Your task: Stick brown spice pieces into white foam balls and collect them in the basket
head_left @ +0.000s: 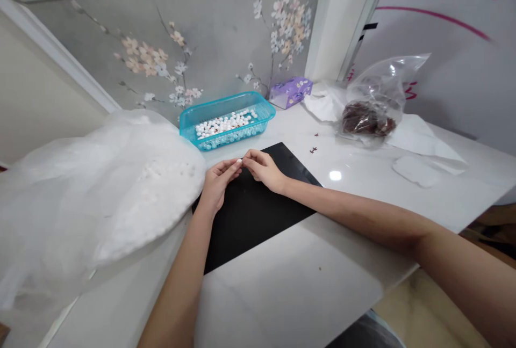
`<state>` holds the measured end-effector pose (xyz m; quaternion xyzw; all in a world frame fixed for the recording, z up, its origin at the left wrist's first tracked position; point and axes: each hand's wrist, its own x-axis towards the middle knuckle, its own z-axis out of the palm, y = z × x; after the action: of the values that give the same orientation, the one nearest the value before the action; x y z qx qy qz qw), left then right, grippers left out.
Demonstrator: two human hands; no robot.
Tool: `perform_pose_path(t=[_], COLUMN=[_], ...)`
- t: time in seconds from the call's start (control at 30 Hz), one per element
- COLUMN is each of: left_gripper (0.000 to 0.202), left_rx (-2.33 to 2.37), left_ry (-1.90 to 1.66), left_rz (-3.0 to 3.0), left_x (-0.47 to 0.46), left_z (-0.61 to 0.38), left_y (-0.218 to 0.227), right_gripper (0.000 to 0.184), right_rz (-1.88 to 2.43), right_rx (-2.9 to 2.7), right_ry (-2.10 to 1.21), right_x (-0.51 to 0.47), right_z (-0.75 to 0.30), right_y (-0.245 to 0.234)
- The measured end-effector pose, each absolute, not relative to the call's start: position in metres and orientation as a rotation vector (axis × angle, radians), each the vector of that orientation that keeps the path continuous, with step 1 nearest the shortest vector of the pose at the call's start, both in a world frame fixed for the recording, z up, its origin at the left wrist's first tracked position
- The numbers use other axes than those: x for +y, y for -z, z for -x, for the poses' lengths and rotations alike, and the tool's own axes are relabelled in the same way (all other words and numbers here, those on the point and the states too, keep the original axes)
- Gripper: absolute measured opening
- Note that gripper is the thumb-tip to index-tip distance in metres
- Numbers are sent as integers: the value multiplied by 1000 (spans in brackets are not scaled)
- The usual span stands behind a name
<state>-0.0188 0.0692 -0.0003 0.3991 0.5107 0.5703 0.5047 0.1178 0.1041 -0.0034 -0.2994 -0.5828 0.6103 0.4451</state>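
Above the black mat (250, 219), my two hands meet fingertip to fingertip. My left hand (220, 181) is closed in a pinch on a small white bead-like piece (239, 160). Right beside that piece, my right hand (264, 169) is pinched too; whatever is between its fingertips is too small to make out. Just behind the hands stands a turquoise plastic basket (228, 143) with many small white pieces (217, 125) inside, a few showing brown bits.
A large clear bag (161, 197) of white pieces lies at the left. At the right are a clear bag (368, 114) of brown pieces and white paper (423, 141). Small brown bits (313, 150) lie beyond the mat. A purple tissue pack (291, 93) rests by the wall.
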Motion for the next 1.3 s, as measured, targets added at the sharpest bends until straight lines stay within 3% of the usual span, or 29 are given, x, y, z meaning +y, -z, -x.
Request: perform_pose_path(t=[1.3], left_gripper=[22], left_rx=[1158], left_ry=[-1411], left_rz=[-902], left_x=[68], left_z=[21], left_y=[0], right_gripper=[31], right_rz=[538], right_rx=[-1334], right_ry=[-1900], right_x=[107], right_z=[-127], right_y=[0])
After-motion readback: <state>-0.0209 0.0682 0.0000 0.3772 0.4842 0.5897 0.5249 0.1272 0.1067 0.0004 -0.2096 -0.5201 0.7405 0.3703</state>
